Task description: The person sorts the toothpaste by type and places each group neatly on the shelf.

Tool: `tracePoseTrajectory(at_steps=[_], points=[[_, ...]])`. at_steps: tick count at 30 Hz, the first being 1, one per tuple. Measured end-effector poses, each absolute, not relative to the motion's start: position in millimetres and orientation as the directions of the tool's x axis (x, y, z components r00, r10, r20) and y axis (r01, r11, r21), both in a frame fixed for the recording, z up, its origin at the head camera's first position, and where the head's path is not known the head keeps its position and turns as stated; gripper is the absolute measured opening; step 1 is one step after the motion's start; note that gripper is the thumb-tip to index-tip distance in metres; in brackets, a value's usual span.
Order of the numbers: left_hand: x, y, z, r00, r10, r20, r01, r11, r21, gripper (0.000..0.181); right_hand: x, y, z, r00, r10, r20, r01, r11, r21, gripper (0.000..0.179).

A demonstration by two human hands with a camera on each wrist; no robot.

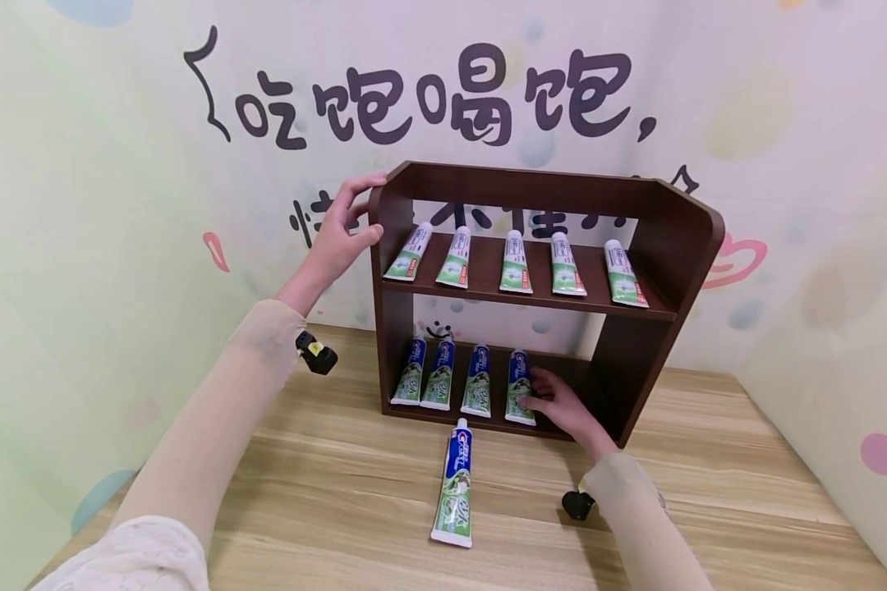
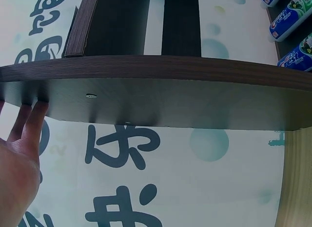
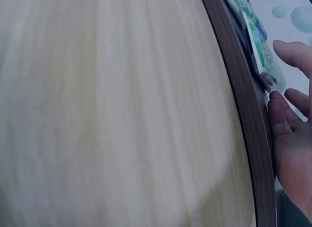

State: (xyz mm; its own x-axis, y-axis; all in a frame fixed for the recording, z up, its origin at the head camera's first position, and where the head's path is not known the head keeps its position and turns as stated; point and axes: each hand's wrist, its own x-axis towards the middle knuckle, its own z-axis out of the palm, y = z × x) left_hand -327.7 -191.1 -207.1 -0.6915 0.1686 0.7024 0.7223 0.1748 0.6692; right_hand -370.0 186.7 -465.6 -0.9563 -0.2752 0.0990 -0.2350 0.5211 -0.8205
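A dark brown two-tier wooden shelf (image 1: pixel 532 185) stands on the table. My left hand (image 1: pixel 340 238) touches its upper left side, and in the left wrist view straight fingers (image 2: pixel 34 122) rest against the outer side panel. My right hand (image 1: pixel 565 406) is at the lower tier, beside the rightmost blue-and-green toothpaste tube (image 1: pixel 519 386). In the right wrist view the thumb (image 3: pixel 295 56) stands apart from the fingers, which are by the tube's end. More such tubes, like this toothpaste tube (image 1: pixel 477 382), lie to its left. Another toothpaste tube (image 1: pixel 454 484) lies on the table in front.
On the upper tier lies a row of several white-and-green toothpaste tubes (image 1: pixel 516 263). The wood-grain table (image 1: pixel 325 492) runs up to a printed backdrop (image 1: pixel 266 197) with large dark characters. Black wrist cameras hang below both forearms.
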Motion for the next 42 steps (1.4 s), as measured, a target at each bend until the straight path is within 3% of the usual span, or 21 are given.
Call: tracePoseTrajectory(at_steps=[7, 18, 31, 42], points=[[-341.9, -194.5, -213.7, -0.699, 0.18, 0.692, 0.715, 0.172, 0.678, 0.057, -366.5, 184.1, -465.1, -0.969, -0.228, 0.092, -0.198, 0.503, -0.842, 0.078], [-356.0, -200.9, -219.6, -0.68, 0.168, 0.714, 0.733, 0.174, 0.658, 0.056, -345.5, 156.8, -448.1, -0.924, -0.186, 0.334, -0.378, 0.576, -0.725, 0.069], [-342.2, -196.3, -212.3, -0.693, 0.168, 0.701, 0.72, 0.178, 0.67, 0.057, -306.3, 125.0, -438.0, -0.893, -0.292, 0.343, -0.45, 0.594, -0.667, 0.073], [-334.8, -194.1, -210.4, -0.695, 0.169, 0.699, 0.719, 0.182, 0.671, 0.056, -278.5, 115.9, -443.9, -0.872, -0.421, 0.25, -0.473, 0.592, -0.653, 0.075]])
